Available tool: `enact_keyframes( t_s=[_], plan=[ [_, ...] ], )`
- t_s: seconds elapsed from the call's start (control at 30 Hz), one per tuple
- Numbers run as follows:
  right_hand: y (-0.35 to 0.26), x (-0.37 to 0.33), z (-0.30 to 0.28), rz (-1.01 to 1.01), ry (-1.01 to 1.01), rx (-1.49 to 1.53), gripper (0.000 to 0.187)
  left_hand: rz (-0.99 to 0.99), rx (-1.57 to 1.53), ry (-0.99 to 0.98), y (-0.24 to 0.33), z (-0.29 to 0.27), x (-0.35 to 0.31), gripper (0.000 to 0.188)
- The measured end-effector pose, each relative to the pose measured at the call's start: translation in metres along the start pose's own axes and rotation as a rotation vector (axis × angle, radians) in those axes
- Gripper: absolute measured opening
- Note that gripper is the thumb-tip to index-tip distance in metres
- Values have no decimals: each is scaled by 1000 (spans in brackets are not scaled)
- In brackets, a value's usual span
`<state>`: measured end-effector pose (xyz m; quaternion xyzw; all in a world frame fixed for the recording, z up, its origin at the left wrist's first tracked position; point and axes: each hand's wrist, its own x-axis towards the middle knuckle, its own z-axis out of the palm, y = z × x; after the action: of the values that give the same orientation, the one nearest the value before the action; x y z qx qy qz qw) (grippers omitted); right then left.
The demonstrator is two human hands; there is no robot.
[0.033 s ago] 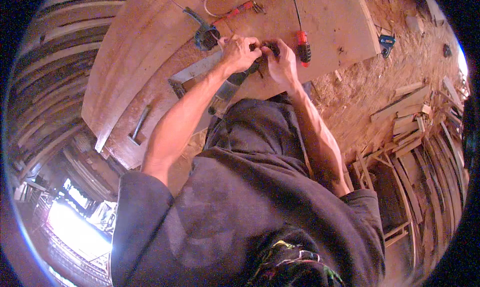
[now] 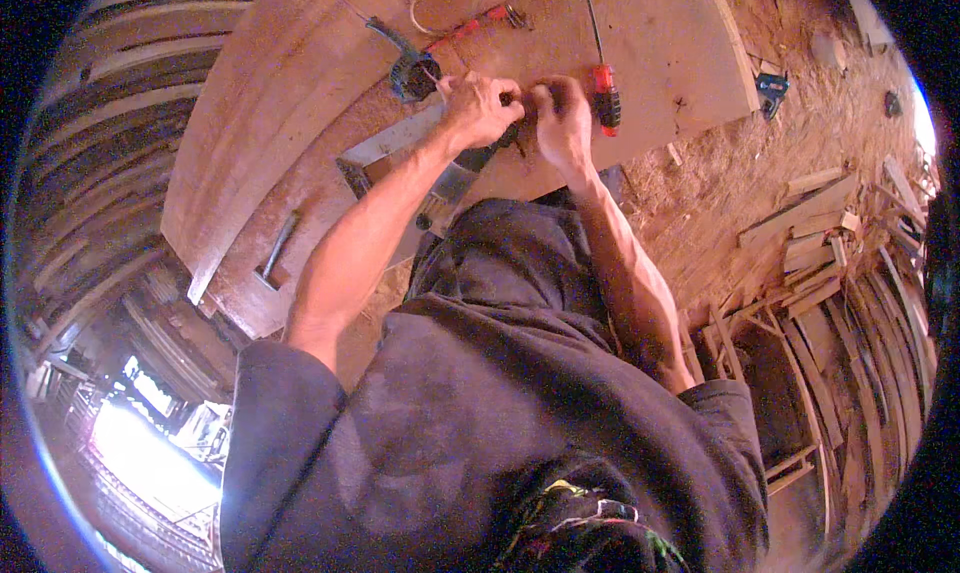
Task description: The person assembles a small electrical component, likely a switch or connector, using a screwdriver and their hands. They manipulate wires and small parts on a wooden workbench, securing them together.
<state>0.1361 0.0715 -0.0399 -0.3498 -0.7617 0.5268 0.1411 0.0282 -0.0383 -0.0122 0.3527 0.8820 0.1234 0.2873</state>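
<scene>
My left hand (image 2: 480,110) is closed with its fingertips round a small dark part (image 2: 508,98) whose kind I cannot make out. Just to its right is my right hand (image 2: 564,123), its fingers bent and smeared by motion, so any hold is unclear. Below the left hand lies a grey, cylindrical tool body (image 2: 457,180), partly covered by my forearm. A blue and black corded piece (image 2: 413,73) rests left of that hand. Beside the right hand is a screwdriver (image 2: 606,101) with a red and black handle.
A curved wooden panel (image 2: 660,33) serves as the work surface. On it lie a red-handled tool (image 2: 470,28), a metal-edged piece (image 2: 375,151) and a dark T-shaped tool (image 2: 277,253). Sawdust ground at right holds a blue tool (image 2: 770,90) and wood offcuts (image 2: 800,213).
My right hand has drawn slightly away from my left, and its fingers are now blurred. The left hand stays in place with the small dark part.
</scene>
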Motion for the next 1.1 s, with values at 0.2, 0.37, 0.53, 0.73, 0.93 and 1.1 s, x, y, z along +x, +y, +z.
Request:
enact_keyframes(
  t_s=[0.2, 0.37, 0.53, 0.73, 0.93, 1.1],
  plan=[
    [-29, 42, -38, 65, -86, 305, 32, 19, -61, 96, -5, 18, 15, 20],
    [-83, 24, -62, 53, -132, 356, 37, 110, -252, 412, 4, -8, -13, 28],
    [-146, -4, -75, -25, -74, 115, 32, -55, -1268, 320, 63, -86, -64, 32],
    [-189, -18, -87, -387, -302, 251, 21, 27, -1157, 507, 77, -125, -114, 35],
    [-229, -38, -83, -475, -291, 337, 31, 129, -1301, 851, 89, -139, -156, 40],
    [-248, -53, -89, -177, -445, 482, 28, 143, -1338, 1003, 92, -140, -173, 43]
  ],
)
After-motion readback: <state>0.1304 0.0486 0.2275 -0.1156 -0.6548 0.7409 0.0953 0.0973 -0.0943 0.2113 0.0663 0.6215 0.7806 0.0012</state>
